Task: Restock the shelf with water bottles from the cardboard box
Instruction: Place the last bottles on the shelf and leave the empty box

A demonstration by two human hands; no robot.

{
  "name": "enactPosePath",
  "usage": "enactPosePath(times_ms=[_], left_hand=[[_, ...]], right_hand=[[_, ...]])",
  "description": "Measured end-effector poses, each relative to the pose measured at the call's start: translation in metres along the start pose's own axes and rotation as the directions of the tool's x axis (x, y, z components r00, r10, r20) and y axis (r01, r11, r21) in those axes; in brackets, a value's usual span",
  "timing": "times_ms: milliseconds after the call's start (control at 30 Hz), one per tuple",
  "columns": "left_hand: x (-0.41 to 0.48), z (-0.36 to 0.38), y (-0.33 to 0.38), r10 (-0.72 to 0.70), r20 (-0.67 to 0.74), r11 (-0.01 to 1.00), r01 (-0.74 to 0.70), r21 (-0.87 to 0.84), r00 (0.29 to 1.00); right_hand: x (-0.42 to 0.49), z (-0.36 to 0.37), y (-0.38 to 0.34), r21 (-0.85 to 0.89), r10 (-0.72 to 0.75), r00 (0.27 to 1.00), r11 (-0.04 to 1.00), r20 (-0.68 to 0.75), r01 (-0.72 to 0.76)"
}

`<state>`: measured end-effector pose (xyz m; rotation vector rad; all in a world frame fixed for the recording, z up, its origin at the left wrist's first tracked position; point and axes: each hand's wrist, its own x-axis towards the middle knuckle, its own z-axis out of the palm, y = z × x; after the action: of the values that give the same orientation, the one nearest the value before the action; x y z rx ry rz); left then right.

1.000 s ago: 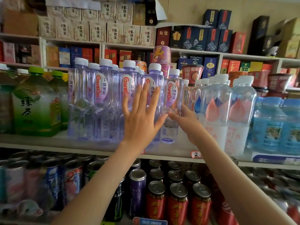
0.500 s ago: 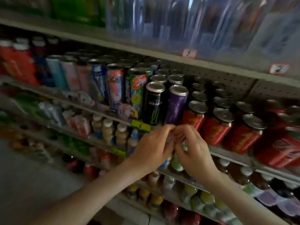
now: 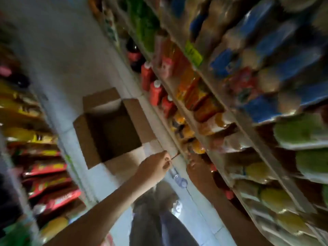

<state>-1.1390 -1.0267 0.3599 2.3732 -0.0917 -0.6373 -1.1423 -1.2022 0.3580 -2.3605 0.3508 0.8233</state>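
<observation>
Head view, looking steeply down a shop aisle; the whole frame is smeared by motion. We see the cardboard box (image 3: 108, 126) standing on the pale tiled floor (image 3: 62, 64), just beside the foot of the shelf (image 3: 164, 135) that fills the right side. Its four flaps are folded outward, and its inside shows as dark brown walls and bottom.

The left hand (image 3: 155, 166) hangs over the flap of the box nearest the person. Its fingers are curled, and between thumb and fingertips it pinches a thin reddish strip (image 3: 174, 156); we cannot tell what the strip is. The right hand (image 3: 196, 165) lies in shadow against the lowest shelf boards, apart from the left hand. We cannot tell how its fingers are set or whether they hold anything.

Between the two wrists, lower in the frame, lies a clear plastic bottle (image 3: 179, 180), too blurred for us to read a label.

On the lower boards of the shelf stand red bottles with white caps (image 3: 155, 93) and, farther along, a dark cola bottle (image 3: 134, 55); above them sit orange, blue and green packets. Red and yellow snack packets (image 3: 46, 174) hang on the rack at the left. The person's dark trousers (image 3: 152, 221) show at the bottom edge.
</observation>
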Motion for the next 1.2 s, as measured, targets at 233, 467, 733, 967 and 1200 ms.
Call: enactPosePath(times_ms=[233, 467, 733, 967, 1200], left_hand=[[0.033, 0.158, -0.136, -0.16, 0.032, 0.987, 0.161, -0.001, 0.987], [0.076, 0.267, -0.204, -0.207, 0.143, 0.977, 0.211, -0.011, 0.968], [0.076, 0.243, -0.167, -0.095, 0.155, 0.993, 0.105, -0.058, 0.983], [0.052, 0.084, -0.04, 0.131, 0.176, 0.991, -0.122, -0.058, 0.976], [0.023, -0.105, 0.079, 0.292, -0.159, 0.955, -0.297, -0.006, 0.943]], right_hand=[[0.104, 0.16, 0.155, -0.282, 0.29, 0.94, 0.931, 0.181, -0.233], [0.173, 0.25, 0.256, -0.543, 0.243, 0.96, 0.83, 0.141, -0.13], [0.15, 0.196, 0.211, -0.304, 0.064, 0.989, 0.952, 0.135, -0.02], [0.038, 0.011, 0.028, 0.119, -0.237, 0.971, 0.965, 0.009, 0.234], [-0.041, -0.129, -0.105, 0.333, -0.345, 0.919, 0.858, -0.191, 0.391]])
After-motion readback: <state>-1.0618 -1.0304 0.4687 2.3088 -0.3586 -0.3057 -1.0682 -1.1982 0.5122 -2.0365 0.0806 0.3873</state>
